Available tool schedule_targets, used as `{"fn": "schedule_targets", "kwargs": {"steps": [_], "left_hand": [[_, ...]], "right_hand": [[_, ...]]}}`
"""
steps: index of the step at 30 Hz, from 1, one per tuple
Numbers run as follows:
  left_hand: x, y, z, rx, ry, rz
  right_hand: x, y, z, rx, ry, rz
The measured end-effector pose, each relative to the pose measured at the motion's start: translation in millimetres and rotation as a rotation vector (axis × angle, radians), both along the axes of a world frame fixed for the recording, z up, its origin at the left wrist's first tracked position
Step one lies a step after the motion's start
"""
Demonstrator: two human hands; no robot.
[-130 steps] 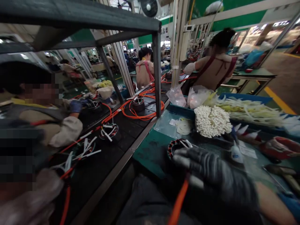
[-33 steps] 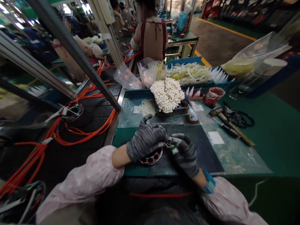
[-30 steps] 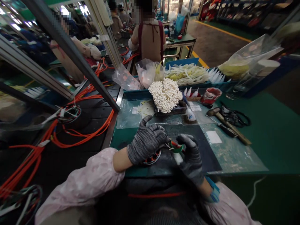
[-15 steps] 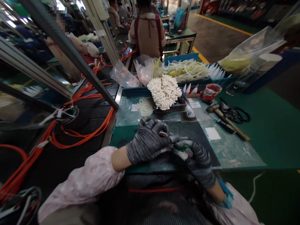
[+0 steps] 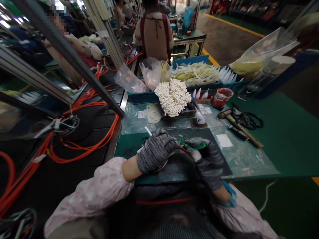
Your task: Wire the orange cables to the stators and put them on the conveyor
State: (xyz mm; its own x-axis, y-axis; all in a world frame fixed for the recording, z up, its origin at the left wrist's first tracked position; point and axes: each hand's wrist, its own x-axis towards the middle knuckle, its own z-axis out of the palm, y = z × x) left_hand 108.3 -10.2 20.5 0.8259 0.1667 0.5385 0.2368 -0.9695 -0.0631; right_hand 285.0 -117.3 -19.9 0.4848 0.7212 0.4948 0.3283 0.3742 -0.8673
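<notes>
In the head view, my left hand [image 5: 158,149], in a grey knitted glove, has its fingers curled down together; what lies inside them is hidden. Past that hand a white stick-like piece [image 5: 148,131] pokes out, with dark and coloured bits partly covered beneath the palm. My right hand [image 5: 210,162], gloved the same way, pinches a bright green strip [image 5: 199,146] between thumb and fingers. A thin red line, perhaps a wire, runs beside the strip toward my left hand. Both hands hover over the dark mat [image 5: 196,132] at the bench's near edge.
Ahead stands a bundle of white-tipped ties [image 5: 173,96] in a dark tray. Behind it lie a blue bin of pale strips [image 5: 196,73] and plastic bags. A hammer [image 5: 244,129], a red tub [image 5: 222,97] and a small bottle [image 5: 200,118] are rightward. Orange cables [image 5: 82,146] run left. Co-workers stand beyond.
My left hand has drawn slightly apart from the right and turned palm-down, uncovering the white piece behind it. More of the green strip shows in my right hand.
</notes>
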Motion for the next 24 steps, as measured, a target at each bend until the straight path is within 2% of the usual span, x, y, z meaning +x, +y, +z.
{"fn": "schedule_targets", "kwargs": {"steps": [3,5,8,10,12,15,17,21,24], "left_hand": [[-7,-8,-3.7,0.060,-0.055,0.069],[-16,-17,-4.3,0.123,-0.040,0.138],[-35,-29,5.3,0.126,0.018,0.123],[-50,-30,20.0,0.002,0.037,0.040],[-62,-25,36.4,-0.196,0.002,-0.007],[-65,-14,48.1,-0.419,-0.208,0.108],[-57,-9,43.3,-0.497,-0.327,0.180],[-40,-4,25.7,-0.643,-0.406,0.167],[-41,19,22.1,-0.747,-0.421,0.254]], "right_hand": [[-22,17,3.9,-0.011,0.168,-0.071],[-32,25,7.4,-0.019,0.218,-0.058],[-37,30,10.0,-0.040,0.215,-0.002],[-39,33,8.6,-0.035,0.187,0.009],[-45,37,4.4,-0.012,0.190,0.012],[-61,44,-5.7,0.028,0.251,0.070],[-70,45,-13.3,0.067,0.240,0.126],[-71,39,-28.2,0.155,0.153,0.156],[-64,36,-34.1,0.102,0.192,0.150]]}}
